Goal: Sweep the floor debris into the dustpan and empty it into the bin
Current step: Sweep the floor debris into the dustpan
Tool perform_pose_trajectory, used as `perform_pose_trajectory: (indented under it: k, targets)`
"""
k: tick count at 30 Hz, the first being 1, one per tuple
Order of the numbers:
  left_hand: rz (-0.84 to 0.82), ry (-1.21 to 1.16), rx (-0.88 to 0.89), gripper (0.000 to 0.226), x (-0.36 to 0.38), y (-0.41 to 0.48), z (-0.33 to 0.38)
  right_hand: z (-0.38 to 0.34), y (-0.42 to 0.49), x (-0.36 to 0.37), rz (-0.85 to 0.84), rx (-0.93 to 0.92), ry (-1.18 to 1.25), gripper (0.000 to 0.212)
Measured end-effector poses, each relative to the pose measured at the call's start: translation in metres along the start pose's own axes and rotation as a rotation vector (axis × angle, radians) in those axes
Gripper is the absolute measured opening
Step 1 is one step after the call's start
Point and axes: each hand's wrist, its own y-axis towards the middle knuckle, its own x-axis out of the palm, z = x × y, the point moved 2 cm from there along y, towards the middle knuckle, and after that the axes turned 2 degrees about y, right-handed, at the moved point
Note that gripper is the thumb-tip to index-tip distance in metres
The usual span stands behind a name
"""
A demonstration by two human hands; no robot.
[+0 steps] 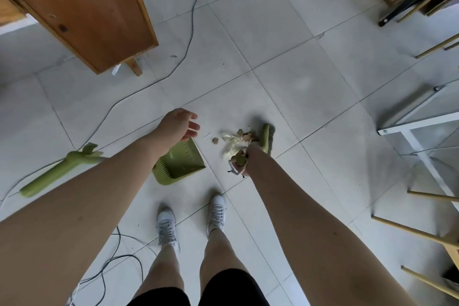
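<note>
Down on the pale glossy tiled floor (285,62), right in front of the person's white sneakers (192,218), the green plastic dustpan (180,163) lies flat with its open mouth turned toward the little heap of debris (236,140), dry brown leaves and crumpled clear wrapper, so the stuff only needs a short push to get in. The right hand (242,163) is wrapped tight round the handle of a small green hand broom (265,138), whose head sits just beyond the pile, on the side away from the pan, which looks to me like a setup for dragging it back. The left hand (179,125) hovers above the pan's far edge, fingers (192,125) loose and slightly spread, holding nothing, probably about to steady the pan. A long green handle piece (57,171) lies well off to the left, unused. A black cable (191,40) snakes past a brown wooden cabinet (82,7), and chair legs (422,231) crowd the right. No bin in view.
</note>
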Motion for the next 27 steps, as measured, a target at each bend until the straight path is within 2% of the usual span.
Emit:
perform_pose_trajectory:
  k: [2,5,8,10,17,20,27]
  targets:
    - [-0.003,-0.003,0.016,0.027,-0.009,-0.002,-0.002,0.019,-0.003,0.014,-0.03,-0.002,-0.043,0.028]
    - [-0.007,0.005,0.025,0.026,-0.021,-0.006,-0.008,0.045,-0.001,0.034,-0.094,-0.109,-0.131,0.033]
    - [-0.018,0.003,0.028,0.024,-0.034,-0.009,-0.013,0.061,-0.006,0.05,-0.117,-0.096,-0.107,0.033]
    - [-0.026,0.009,0.038,0.022,-0.042,-0.011,-0.013,0.06,-0.011,0.052,-0.07,-0.052,-0.032,0.032]
    - [-0.012,0.03,0.127,0.022,-0.081,-0.027,0.011,0.048,-0.042,0.047,0.014,-0.117,0.022,0.032]
    - [0.023,0.028,0.165,0.018,-0.1,-0.033,0.017,0.049,-0.054,0.046,0.059,-0.184,-0.033,0.029]
    - [0.069,0.168,0.231,0.016,-0.141,-0.053,-0.011,0.074,-0.073,0.039,0.063,-0.187,-0.138,0.032]
